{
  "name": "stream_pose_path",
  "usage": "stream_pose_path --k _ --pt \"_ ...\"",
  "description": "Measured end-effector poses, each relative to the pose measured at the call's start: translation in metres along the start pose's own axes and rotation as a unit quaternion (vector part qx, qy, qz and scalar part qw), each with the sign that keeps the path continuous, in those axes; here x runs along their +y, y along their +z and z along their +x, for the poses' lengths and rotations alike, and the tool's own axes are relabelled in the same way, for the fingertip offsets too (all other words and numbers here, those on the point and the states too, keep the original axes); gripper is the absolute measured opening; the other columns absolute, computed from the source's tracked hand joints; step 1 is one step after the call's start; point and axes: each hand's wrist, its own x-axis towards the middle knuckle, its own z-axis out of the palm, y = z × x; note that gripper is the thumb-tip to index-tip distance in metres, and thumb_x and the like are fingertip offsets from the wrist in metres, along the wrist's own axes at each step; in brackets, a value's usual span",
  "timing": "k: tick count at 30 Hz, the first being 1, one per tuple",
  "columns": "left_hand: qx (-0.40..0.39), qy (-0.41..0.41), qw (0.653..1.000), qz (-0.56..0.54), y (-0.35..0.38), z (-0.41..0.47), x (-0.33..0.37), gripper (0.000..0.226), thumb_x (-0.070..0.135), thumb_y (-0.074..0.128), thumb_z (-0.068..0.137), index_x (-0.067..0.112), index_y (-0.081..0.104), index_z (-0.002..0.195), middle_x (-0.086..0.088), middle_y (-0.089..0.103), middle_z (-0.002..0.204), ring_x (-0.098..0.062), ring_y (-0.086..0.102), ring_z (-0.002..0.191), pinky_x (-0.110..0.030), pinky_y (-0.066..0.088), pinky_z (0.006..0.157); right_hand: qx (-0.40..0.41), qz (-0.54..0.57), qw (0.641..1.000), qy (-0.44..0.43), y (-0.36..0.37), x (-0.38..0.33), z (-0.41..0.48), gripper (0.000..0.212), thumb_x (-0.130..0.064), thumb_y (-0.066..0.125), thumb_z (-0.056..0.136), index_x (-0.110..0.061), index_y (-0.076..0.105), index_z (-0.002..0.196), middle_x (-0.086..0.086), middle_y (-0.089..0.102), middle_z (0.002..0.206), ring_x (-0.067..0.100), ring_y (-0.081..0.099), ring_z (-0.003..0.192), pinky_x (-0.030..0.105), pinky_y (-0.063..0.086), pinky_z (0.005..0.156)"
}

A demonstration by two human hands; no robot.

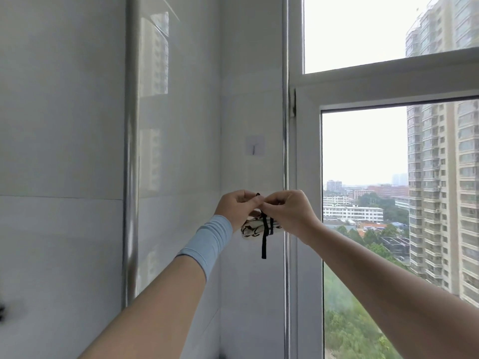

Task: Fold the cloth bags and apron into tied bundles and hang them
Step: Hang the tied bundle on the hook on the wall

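The white tiled wall (64, 125) is behind both hands. The big window (363, 141) is past the right hand. The left hand (237, 207) and the right hand (287, 211) are held up in the air, nearly touching each other. Both have their fingers curled in, and each one pinches the top of a thin black strap (264, 239).

The cloth bundle (255, 228) hangs just under the hands, between the two wrists. It looks light and soft, so I think it will squash and swing easily. It does not look like it could break. The best place to hold it is the strap, up at the top, where the fingers pinch it.

The bundle is a small white roll with black marks. The strap goes round its middle, and one end dangles down. A little hook (255, 148) sits on the wall above the hands.
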Motion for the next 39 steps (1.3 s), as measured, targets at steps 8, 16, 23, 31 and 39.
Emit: stream_pose_path --k 8,16,23,31,39 --pt "0.026 0.027 0.999 0.025 -0.010 0.023 0.015 0.010 0.022 0.069 0.087 0.017 0.074 0.080 0.001 0.076 0.078 -0.020 0.074 0.073 -0.039 0.059 0.081 0.057 0.005 0.998 -0.037 -0.001 -0.006 0.026 0.014 -0.025 0.073 0.084 -0.021 0.077 0.071 0.004 0.072 0.069 0.029 0.067 0.071 0.043 0.055 0.068" --pt "0.088 0.046 0.990 0.098 -0.008 0.055 0.044 0.014 0.026 0.068 0.086 0.015 0.074 0.078 0.000 0.074 0.072 -0.018 0.071 0.061 -0.037 0.061 0.068 0.168 -0.167 0.970 -0.056 0.004 -0.027 0.063 0.017 -0.040 0.060 0.089 -0.029 0.069 0.080 -0.013 0.065 0.069 0.011 0.062 0.069 0.030 0.051 0.061" --pt "0.104 0.075 0.983 0.129 -0.007 0.090 0.058 0.020 0.035 0.062 0.090 0.020 0.072 0.082 0.003 0.074 0.078 -0.015 0.067 0.059 -0.024 0.056 0.053 0.183 -0.198 0.961 -0.067 0.004 -0.043 0.107 0.018 -0.038 0.057 0.092 -0.027 0.068 0.082 -0.006 0.067 0.078 0.019 0.062 0.077 0.030 0.048 0.062" --pt "-0.114 -0.173 0.978 0.001 -0.024 0.072 0.053 0.028 0.022 0.046 0.091 0.011 0.067 0.106 -0.007 0.071 0.093 -0.025 0.066 0.070 -0.032 0.051 0.071 0.185 -0.156 0.967 -0.078 0.001 -0.037 0.104 0.019 -0.038 0.049 0.099 -0.023 0.061 0.102 -0.005 0.071 0.087 0.021 0.065 0.083 0.037 0.053 0.071" --pt "-0.112 -0.089 0.990 0.015 -0.027 0.052 0.045 0.019 0.028 0.057 0.096 0.013 0.064 0.105 0.001 0.061 0.077 -0.017 0.058 0.077 -0.035 0.054 0.087 0.163 -0.166 0.970 -0.074 -0.010 -0.045 0.083 0.013 -0.030 0.050 0.096 -0.023 0.060 0.092 -0.006 0.069 0.081 0.018 0.063 0.080 0.033 0.050 0.071"
